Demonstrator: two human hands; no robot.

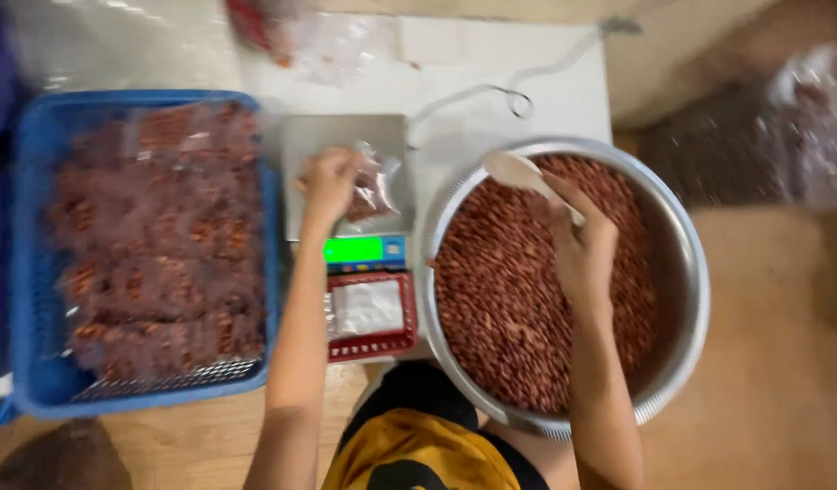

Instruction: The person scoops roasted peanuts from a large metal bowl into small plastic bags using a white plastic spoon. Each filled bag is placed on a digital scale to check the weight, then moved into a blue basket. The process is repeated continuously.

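Two bare hands at work over a small weighing scale on a white tabletop [563,91], with wooden flooring around it.

At the far left, a blue plastic basket [37,272] holds clear packets of reddish-brown nuts. Beside it, the left hand [329,181] has its fingers closed on a small clear plastic bag of nuts [375,189] resting on the steel pan of the scale [346,136], whose green display [353,249] glows below. To the right, the right hand [582,249] grips a pale plastic spoon [518,171] above a large round steel bowl [686,272] full of red-skinned peanuts [500,299]. A light brown floor [772,363] lies at right.
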